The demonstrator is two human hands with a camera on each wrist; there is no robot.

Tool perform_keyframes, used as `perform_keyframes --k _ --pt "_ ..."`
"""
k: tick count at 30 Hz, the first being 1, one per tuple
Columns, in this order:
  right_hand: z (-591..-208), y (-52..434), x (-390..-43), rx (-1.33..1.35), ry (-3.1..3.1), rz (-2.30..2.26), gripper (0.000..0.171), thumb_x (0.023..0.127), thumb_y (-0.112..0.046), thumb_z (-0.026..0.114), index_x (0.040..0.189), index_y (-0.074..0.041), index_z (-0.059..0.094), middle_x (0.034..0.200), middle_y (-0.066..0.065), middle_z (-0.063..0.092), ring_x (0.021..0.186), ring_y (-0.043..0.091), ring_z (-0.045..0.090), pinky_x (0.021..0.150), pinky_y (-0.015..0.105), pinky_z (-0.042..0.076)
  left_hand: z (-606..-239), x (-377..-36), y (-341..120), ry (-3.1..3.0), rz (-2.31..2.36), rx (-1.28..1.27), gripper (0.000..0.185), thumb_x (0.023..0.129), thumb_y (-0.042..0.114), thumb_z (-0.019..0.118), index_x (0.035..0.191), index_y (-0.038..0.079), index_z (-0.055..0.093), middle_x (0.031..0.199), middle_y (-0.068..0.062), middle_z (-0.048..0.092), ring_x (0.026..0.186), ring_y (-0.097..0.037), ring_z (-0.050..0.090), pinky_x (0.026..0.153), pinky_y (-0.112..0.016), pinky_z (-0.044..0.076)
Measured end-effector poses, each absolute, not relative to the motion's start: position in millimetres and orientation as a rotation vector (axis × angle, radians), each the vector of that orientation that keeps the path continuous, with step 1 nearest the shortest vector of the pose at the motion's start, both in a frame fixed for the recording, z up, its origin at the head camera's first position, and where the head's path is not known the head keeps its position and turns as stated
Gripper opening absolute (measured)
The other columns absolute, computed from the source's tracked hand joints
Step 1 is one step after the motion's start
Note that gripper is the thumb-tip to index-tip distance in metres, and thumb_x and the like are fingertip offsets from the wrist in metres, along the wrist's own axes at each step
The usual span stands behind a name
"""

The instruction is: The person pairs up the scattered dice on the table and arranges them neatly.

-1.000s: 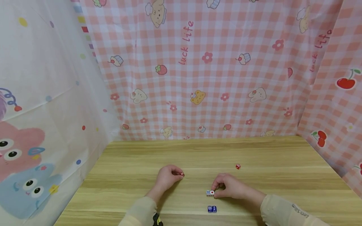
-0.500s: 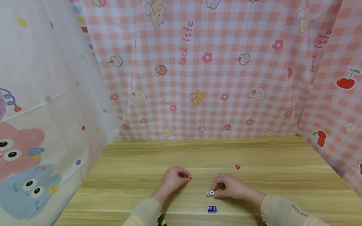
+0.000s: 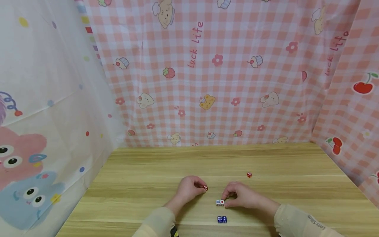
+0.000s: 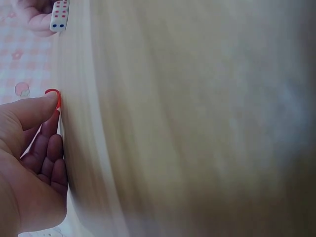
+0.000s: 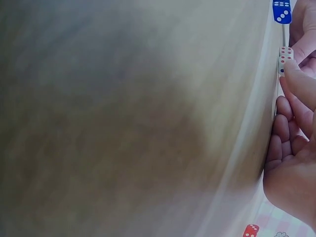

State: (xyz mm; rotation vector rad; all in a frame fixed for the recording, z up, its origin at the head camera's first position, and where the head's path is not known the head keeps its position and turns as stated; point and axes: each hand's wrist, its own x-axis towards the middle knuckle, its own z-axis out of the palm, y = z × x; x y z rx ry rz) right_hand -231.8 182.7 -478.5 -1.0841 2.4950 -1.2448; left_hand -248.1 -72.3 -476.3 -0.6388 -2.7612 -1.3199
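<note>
The dice are being gathered by colour near the front of the wooden table (image 3: pixel 148 164), and the work looks roughly half done: a blue pair (image 3: pixel 222 219) lies side by side closest to the person, and a white pair (image 3: pixel 220 202) sits just beyond it with the right hand (image 3: pixel 241 197) at its side, fingers curled and fingertips touching the white dice. The left hand (image 3: pixel 189 190) pinches a red die (image 3: pixel 205 187) between thumb and fingertip, low over the table, left of the white pair. A second red die (image 3: pixel 249 174) lies apart, farther back and to the right, so by my judgement the red pair is what is left to bring together. The head view alone gives the whole layout (both hands, all three colours, the pink checked cloth (image 3: pixel 237 82) behind). The left wrist view shows the thumb against the red die's edge and the other fingers folded in; the right wrist view shows pips on the white and blue dice, much of it blurred.
</note>
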Motion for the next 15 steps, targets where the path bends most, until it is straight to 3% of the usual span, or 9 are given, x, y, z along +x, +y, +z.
perform_keyframes --k 10,15 --pt "-477 184 -232 -1.053 2.474 -1.264 0.016 0.081 -0.020 0.082 0.091 -0.012 0.073 0.093 -0.007 0.062 0.087 0.010 0.054 0.078 0.026 0.046 -477 -248 -58 -2.808 -1.318 -0.619 0.010 0.077 0.006 0.082 0.084 0.011 0.077 0.075 0.009 0.068 0.071 -0.003 0.058 0.071 -0.025 0.047" --pt "-476 186 -230 -1.031 2.417 -1.329 0.016 0.084 -0.016 0.079 0.096 -0.008 0.072 0.097 0.000 0.064 0.090 0.014 0.058 0.080 0.028 0.049 -479 -248 -52 -2.813 -1.324 -0.629 0.010 0.077 0.006 0.083 0.084 0.012 0.077 0.075 0.010 0.069 0.071 -0.002 0.058 0.072 -0.025 0.047"
